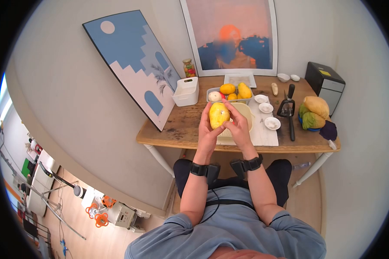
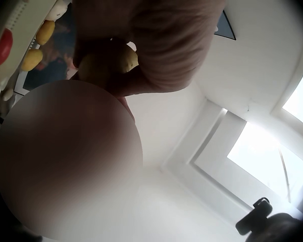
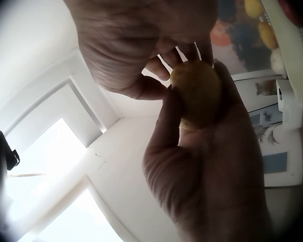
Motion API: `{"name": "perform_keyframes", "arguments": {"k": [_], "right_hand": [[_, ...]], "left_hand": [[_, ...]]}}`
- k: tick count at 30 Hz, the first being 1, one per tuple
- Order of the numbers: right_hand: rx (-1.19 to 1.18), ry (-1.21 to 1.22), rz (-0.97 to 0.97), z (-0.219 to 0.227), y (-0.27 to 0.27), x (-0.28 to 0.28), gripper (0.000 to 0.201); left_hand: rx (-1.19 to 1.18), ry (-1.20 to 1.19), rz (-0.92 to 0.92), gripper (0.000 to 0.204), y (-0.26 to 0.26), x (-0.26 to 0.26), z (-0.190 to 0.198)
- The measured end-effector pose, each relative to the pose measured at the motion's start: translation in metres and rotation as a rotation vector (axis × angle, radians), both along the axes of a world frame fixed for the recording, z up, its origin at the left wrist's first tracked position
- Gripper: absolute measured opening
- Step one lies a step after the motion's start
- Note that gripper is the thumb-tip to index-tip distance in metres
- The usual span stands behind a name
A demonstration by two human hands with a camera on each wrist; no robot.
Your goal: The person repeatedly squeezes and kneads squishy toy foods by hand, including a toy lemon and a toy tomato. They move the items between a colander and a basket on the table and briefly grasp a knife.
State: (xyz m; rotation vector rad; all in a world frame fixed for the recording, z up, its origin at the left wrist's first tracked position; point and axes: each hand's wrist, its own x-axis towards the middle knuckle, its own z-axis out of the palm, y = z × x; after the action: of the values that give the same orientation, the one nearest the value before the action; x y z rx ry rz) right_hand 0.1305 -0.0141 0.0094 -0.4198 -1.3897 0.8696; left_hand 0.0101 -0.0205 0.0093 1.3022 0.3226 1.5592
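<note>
Both hands hold a yellow mango upright above the near edge of the wooden table, with a small pale spot on its front. My left hand cups its left side, while the right hand grips the other side, thumb across its lower part. In the right wrist view the mango sits between the fingers of both hands. Below and behind the hands is a cream colander basket, partly hidden by them. The left wrist view shows the left hand dark, the mango mostly shaded.
A grey container behind holds several yellow fruits and a white round one. Three small white bowls line a white sheet. Black-handled utensils and a blue bowl of produce lie right; a white bin stands left.
</note>
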Motion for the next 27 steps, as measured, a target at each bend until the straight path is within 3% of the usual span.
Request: {"name": "perform_keyframes", "arguments": {"k": [13,20,27], "right_hand": [[-0.024,0.047,0.046,0.003,-0.003,-0.002,0.054],[-0.117,0.048,0.143,0.004,-0.006,-0.002,0.054],[-0.152,0.024,0.095,0.0,-0.005,-0.002,0.055]], "left_hand": [[-0.048,-0.047,-0.078,0.086,-0.004,-0.006,0.005],[0.004,-0.069,0.009,0.084,-0.003,-0.009,0.003],[-0.016,-0.086,-0.043,0.082,-0.005,-0.01,0.005]]}}
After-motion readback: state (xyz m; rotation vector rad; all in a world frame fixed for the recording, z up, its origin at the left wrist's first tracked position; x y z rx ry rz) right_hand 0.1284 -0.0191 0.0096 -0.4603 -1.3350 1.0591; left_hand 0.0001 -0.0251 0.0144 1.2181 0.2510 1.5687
